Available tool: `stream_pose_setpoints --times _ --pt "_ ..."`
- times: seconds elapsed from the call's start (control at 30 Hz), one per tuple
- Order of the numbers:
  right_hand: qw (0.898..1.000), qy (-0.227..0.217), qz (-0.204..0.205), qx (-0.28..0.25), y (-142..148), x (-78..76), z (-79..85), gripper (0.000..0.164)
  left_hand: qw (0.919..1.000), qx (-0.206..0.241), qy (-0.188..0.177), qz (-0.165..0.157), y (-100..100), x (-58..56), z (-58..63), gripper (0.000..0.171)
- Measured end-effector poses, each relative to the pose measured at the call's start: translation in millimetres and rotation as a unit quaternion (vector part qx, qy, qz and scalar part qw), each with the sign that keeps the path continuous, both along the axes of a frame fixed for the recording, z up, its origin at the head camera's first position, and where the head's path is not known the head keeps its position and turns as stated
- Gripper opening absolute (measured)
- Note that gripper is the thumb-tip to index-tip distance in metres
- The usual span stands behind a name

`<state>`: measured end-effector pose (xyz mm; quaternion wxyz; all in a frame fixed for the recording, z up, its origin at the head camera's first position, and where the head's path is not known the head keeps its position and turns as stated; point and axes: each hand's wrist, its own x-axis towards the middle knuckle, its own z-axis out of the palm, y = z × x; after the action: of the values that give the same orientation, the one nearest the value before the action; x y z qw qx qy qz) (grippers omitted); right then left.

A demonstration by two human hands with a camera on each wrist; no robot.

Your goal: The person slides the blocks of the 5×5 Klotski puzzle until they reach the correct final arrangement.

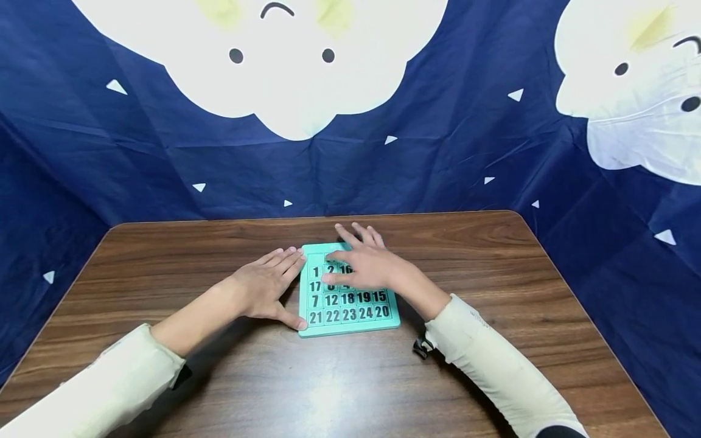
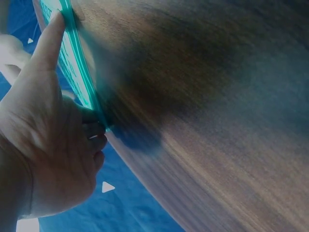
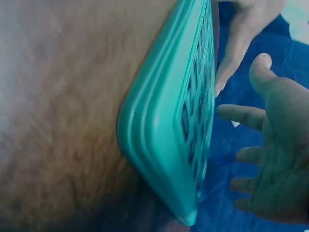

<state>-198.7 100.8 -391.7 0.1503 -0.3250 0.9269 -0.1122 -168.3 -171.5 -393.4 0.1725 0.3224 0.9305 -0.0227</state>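
Observation:
A turquoise sliding number puzzle (image 1: 339,308) lies flat on the table, its tiles printed with black numbers. My left hand (image 1: 261,289) rests along the puzzle's left side, fingertips at the upper left corner and thumb on the lower left corner. In the left wrist view that thumb (image 2: 50,41) lies on the frame's edge. Over the upper right part of the puzzle is my right hand (image 1: 371,265), its fingers spread, hiding several tiles. The right wrist view shows this hand (image 3: 285,150) above the tile face with a gap between; it holds nothing.
The brown wood-grain table (image 1: 471,255) extends around the puzzle on all sides. Behind it and at both sides hangs a dark blue cloth (image 1: 350,176) with white clouds and small triangles. Pale sleeves (image 1: 493,353) cover both forearms.

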Motion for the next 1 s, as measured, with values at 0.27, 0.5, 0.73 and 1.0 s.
stream_pose_setpoints --times 0.27,0.5,0.73,1.0 --pt "0.999 -0.025 0.024 -0.007 -7 -7.1 -5.5 0.073 0.9999 -0.006 -0.008 0.006 0 -1.1 -0.9 0.144" --pt "1.0 -0.018 0.022 -0.012 14 2.2 1.2 0.059 0.9999 -0.003 -0.013 0.008 1 -0.6 -0.3 0.145" --pt "1.0 0.006 0.006 -0.001 21 -3.8 -2.0 0.062 0.9998 -0.016 -0.009 0.012 2 -1.0 1.3 0.146" --pt "1.0 -0.006 0.008 -0.013 40 2.7 0.9 0.053 0.9998 -0.009 -0.012 0.011 3 -1.1 0.7 0.146"
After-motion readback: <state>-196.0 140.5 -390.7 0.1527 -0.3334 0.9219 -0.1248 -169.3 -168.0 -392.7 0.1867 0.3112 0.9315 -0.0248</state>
